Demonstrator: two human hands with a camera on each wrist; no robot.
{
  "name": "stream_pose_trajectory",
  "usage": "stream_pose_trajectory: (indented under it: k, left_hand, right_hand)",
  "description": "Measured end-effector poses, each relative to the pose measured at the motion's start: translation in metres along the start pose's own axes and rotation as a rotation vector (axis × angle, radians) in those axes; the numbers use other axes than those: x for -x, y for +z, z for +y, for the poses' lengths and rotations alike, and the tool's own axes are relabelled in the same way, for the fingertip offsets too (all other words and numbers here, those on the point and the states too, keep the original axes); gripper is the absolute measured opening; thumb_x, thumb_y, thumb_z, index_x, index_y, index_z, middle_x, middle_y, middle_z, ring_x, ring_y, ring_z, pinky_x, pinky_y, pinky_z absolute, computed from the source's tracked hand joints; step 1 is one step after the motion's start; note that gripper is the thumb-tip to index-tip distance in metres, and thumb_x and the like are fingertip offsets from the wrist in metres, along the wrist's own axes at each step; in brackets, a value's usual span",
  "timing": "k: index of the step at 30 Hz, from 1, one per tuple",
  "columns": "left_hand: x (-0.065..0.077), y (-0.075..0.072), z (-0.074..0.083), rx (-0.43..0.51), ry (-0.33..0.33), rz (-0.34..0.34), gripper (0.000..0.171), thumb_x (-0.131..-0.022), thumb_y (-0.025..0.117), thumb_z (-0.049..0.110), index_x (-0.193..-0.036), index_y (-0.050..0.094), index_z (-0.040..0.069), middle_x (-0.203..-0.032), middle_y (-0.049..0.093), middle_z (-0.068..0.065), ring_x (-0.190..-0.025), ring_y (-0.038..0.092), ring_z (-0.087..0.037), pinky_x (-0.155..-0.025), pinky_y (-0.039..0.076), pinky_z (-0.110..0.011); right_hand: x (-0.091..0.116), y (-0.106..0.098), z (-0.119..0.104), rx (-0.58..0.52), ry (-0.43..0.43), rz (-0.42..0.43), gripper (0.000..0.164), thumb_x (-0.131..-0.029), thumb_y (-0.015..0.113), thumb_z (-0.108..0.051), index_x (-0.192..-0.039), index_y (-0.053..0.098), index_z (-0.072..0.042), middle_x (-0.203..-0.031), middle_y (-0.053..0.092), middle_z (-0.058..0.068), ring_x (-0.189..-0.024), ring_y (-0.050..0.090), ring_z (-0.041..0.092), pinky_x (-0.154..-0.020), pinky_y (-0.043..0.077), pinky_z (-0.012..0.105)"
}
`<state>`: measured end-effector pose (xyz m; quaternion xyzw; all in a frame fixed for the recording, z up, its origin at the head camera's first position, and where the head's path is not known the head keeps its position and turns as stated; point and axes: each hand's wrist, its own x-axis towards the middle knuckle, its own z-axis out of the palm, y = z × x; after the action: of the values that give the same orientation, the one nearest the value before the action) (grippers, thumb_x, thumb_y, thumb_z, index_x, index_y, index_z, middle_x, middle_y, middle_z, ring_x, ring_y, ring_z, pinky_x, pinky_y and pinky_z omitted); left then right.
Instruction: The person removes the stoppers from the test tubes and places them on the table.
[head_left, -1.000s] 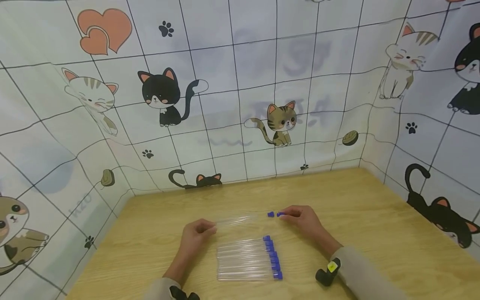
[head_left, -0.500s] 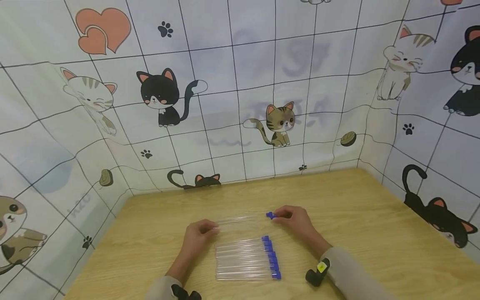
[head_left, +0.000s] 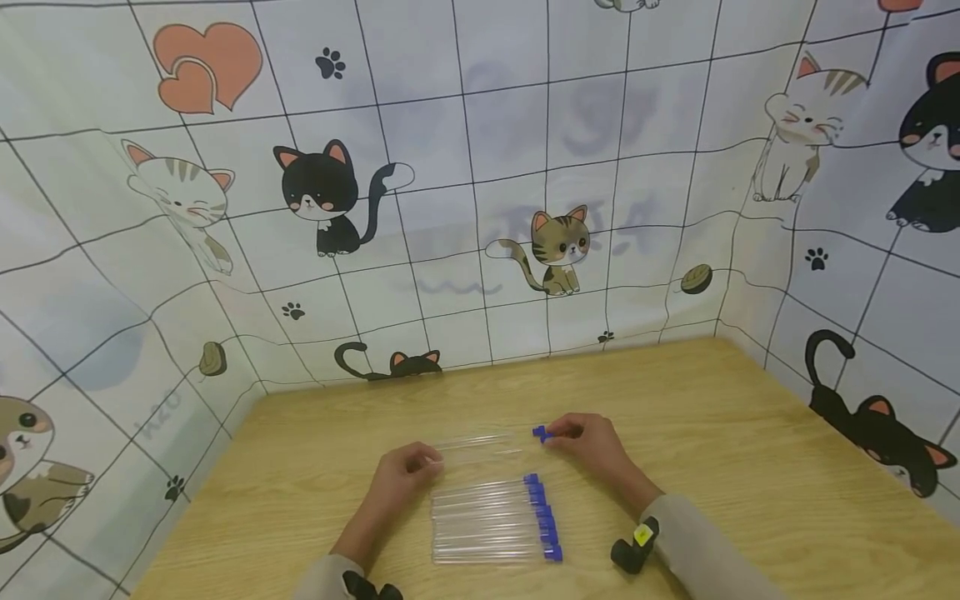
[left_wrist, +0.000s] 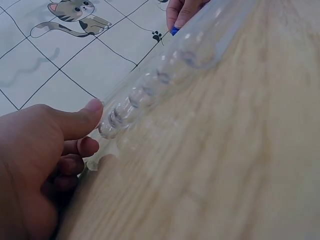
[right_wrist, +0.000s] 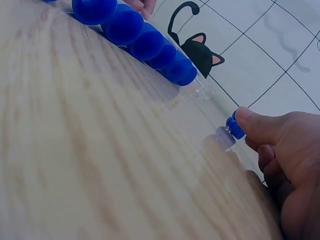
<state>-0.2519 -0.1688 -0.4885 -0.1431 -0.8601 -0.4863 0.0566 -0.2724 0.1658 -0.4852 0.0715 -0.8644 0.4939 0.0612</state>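
Observation:
My left hand (head_left: 405, 483) pinches the near end of a clear plastic tube (head_left: 487, 457) lying low over the table. Beside it, slightly farther away, lies another uncapped clear tube (head_left: 472, 442). To the right, my right hand (head_left: 596, 442) pinches a small blue cap (right_wrist: 236, 125) between thumb and fingers. Two blue caps (head_left: 540, 432) appear close together at those fingertips, partly covered by them. Nearer to me lies a row of several clear tubes (head_left: 487, 525), side by side, with blue caps (head_left: 549, 525) on their right ends. In the left wrist view, their rounded ends (left_wrist: 132, 100) show close to the left thumb.
A light wood table (head_left: 315, 467) bears everything. White cloth with printed cats and grid lines (head_left: 450, 275) stands behind and along both sides. Dark wrist cameras (head_left: 636, 550) sit at both sleeves.
My right hand has shifted left, bringing its cap against the other loose cap. My left hand has moved slightly right, and the tube at its fingers now shows apart from the farther one.

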Motion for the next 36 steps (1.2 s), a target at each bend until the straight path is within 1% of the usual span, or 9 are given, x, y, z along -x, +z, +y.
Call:
stream_pose_trajectory:
  k: [4, 6, 8, 14, 16, 18, 24, 30, 36]
  left_hand:
    - [-0.0023, -0.0016, 0.0010, -0.028, -0.032, -0.018, 0.009, -0.085, 0.073, 0.021, -0.091, 0.071, 0.015, -0.065, 0.055, 0.003, -0.062, 0.049, -0.013, -0.057, 0.041, -0.027]
    - [-0.0026, -0.0024, 0.0013, -0.036, -0.037, -0.020, 0.009, -0.084, 0.074, 0.021, -0.090, 0.071, 0.016, -0.064, 0.054, 0.003, -0.061, 0.048, -0.013, -0.056, 0.040, -0.027]
    - [-0.0026, -0.0028, 0.0004, -0.041, -0.028, -0.022, 0.009, -0.084, 0.074, 0.021, -0.091, 0.071, 0.016, -0.063, 0.053, 0.003, -0.060, 0.047, -0.012, -0.055, 0.040, -0.026]
    - [-0.0015, -0.0040, -0.0005, -0.085, 0.043, -0.031, 0.008, -0.085, 0.074, 0.019, -0.092, 0.070, 0.017, -0.063, 0.053, 0.005, -0.058, 0.047, -0.009, -0.055, 0.042, -0.025]
    - [-0.0012, -0.0044, -0.0001, -0.103, 0.049, -0.030, 0.008, -0.085, 0.073, 0.020, -0.092, 0.070, 0.017, -0.064, 0.053, 0.006, -0.058, 0.047, -0.009, -0.055, 0.041, -0.025]
    - [-0.0011, -0.0046, 0.0003, -0.114, 0.057, -0.033, 0.008, -0.086, 0.073, 0.020, -0.092, 0.070, 0.016, -0.064, 0.053, 0.006, -0.058, 0.047, -0.009, -0.055, 0.042, -0.025]
    - [-0.0014, -0.0039, -0.0001, -0.116, 0.064, -0.036, 0.008, -0.085, 0.073, 0.018, -0.092, 0.070, 0.015, -0.062, 0.053, 0.006, -0.058, 0.047, -0.008, -0.056, 0.042, -0.025]
    - [-0.0003, -0.0032, -0.0007, -0.104, 0.065, -0.034, 0.008, -0.085, 0.073, 0.016, -0.092, 0.070, 0.015, -0.061, 0.053, 0.006, -0.058, 0.047, -0.008, -0.057, 0.042, -0.026]
    - [0.0004, -0.0040, 0.0011, -0.103, 0.040, -0.029, 0.008, -0.085, 0.073, 0.018, -0.092, 0.070, 0.015, -0.061, 0.051, 0.005, -0.058, 0.046, -0.009, -0.057, 0.041, -0.026]
  right_hand:
    - [-0.0012, 0.0010, -0.0011, 0.002, 0.006, 0.001, 0.014, -0.077, 0.081, -0.021, -0.089, 0.073, -0.019, -0.083, 0.066, -0.007, -0.075, 0.057, 0.014, -0.068, 0.045, 0.031]
    - [-0.0022, 0.0016, -0.0013, -0.001, 0.002, -0.001, 0.015, -0.077, 0.081, -0.021, -0.089, 0.073, -0.018, -0.082, 0.066, -0.006, -0.075, 0.058, 0.014, -0.068, 0.046, 0.030]
    - [-0.0031, 0.0022, -0.0013, 0.001, -0.003, -0.002, 0.015, -0.077, 0.081, -0.021, -0.089, 0.073, -0.017, -0.082, 0.067, -0.006, -0.075, 0.058, 0.013, -0.068, 0.046, 0.030]
    - [-0.0060, 0.0038, -0.0003, 0.022, -0.032, 0.006, 0.016, -0.076, 0.082, -0.020, -0.089, 0.074, -0.015, -0.079, 0.066, -0.007, -0.072, 0.059, 0.012, -0.066, 0.047, 0.029]
    - [-0.0064, 0.0040, -0.0004, 0.025, -0.037, 0.005, 0.017, -0.075, 0.082, -0.020, -0.088, 0.074, -0.015, -0.078, 0.066, -0.006, -0.071, 0.058, 0.013, -0.066, 0.046, 0.030]
    - [-0.0057, 0.0040, -0.0008, 0.031, -0.024, -0.003, 0.016, -0.075, 0.082, -0.021, -0.088, 0.073, -0.016, -0.078, 0.065, -0.007, -0.071, 0.057, 0.013, -0.066, 0.046, 0.030]
    - [-0.0026, 0.0042, -0.0015, 0.031, 0.007, -0.026, 0.015, -0.076, 0.082, -0.021, -0.087, 0.072, -0.018, -0.077, 0.063, -0.006, -0.071, 0.055, 0.015, -0.066, 0.044, 0.033]
    - [0.0008, 0.0040, -0.0029, 0.033, -0.004, -0.033, 0.016, -0.076, 0.082, -0.019, -0.088, 0.072, -0.017, -0.077, 0.063, -0.006, -0.072, 0.056, 0.014, -0.067, 0.045, 0.033]
    - [-0.0018, 0.0040, 0.0005, 0.009, -0.031, -0.023, 0.019, -0.076, 0.082, -0.024, -0.091, 0.072, -0.016, -0.079, 0.063, -0.006, -0.073, 0.056, 0.014, -0.067, 0.045, 0.031]
